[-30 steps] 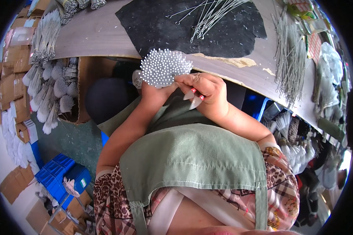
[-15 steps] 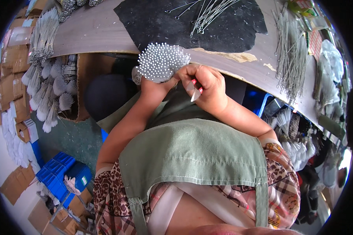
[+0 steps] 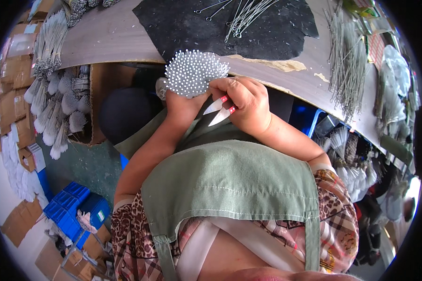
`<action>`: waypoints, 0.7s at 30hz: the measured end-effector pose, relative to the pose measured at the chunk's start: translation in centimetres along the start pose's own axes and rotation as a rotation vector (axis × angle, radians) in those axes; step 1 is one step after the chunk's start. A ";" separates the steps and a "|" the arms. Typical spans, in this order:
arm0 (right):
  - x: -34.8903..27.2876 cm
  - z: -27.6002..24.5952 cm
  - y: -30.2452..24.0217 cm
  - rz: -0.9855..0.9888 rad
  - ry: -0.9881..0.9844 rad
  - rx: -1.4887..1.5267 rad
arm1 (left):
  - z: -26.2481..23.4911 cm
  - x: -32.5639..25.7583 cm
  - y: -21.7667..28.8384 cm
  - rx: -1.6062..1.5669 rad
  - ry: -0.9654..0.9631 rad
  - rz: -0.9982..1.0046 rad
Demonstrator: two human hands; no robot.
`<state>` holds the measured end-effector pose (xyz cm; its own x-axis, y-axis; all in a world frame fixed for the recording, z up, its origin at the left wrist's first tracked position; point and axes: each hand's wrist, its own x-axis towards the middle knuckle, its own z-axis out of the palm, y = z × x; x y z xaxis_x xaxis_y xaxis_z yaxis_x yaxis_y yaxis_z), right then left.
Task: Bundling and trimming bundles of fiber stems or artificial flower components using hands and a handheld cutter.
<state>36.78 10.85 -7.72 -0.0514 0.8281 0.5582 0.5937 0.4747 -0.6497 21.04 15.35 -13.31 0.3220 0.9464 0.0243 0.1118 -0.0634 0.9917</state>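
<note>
L hand [image 3: 185, 107] closed round a thick bundle [image 3: 194, 72] of thin rods, pale-tipped ends facing up twd camera, fanned in a rough dome. Bundle sits just off near edge of table [image 3: 103, 43], in front of person, above the lap. Lower part of bundle hidden by the hand & dome.

R hand [image 3: 249, 105] just beside bundle's R side, fingers curled, holding snips [image 3: 222, 116]: two pointed metal blades, red at base, spread in a V below the hand, tips twd lower L. Handle mostly hidden in palm. Thumb & forefinger close tog. at bundle's edge; can't tell if they pinch a rod.

On table: black mat [image 3: 187, 30], ragged edges, w/ loose wires [image 3: 248, 21] on it, some w/ looped ends. R of mat, long heap of grey wires [image 3: 347, 68]. Far L, tied wire bundles [image 3: 50, 42] at table's edge.

Below table, L: more bundles [image 3: 63, 100], pale rounded ends, by an open carton [image 3: 98, 124]. Lower L: blue crates [image 3: 65, 206]. Person wears green apron [image 3: 229, 182], patterned sleeves.
</note>
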 end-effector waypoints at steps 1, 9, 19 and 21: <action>-0.1 0.1 0.0 0.026 0.010 0.023 | -0.1 0.1 0.2 0.026 -0.001 0.028; -1.1 0.1 -1.1 0.232 -0.018 0.278 | -0.3 -0.5 -0.4 0.107 0.068 0.030; -0.5 0.1 -1.8 0.224 0.026 0.140 | 0.2 -0.9 -0.4 -0.153 0.136 -0.108; -0.5 0.0 -2.0 0.268 0.020 0.126 | 0.2 -1.0 0.0 -0.137 0.103 -0.100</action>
<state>35.57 9.50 -6.68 0.1106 0.9234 0.3677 0.4795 0.2745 -0.8335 20.89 14.36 -13.38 0.2173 0.9736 -0.0695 0.0067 0.0697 0.9975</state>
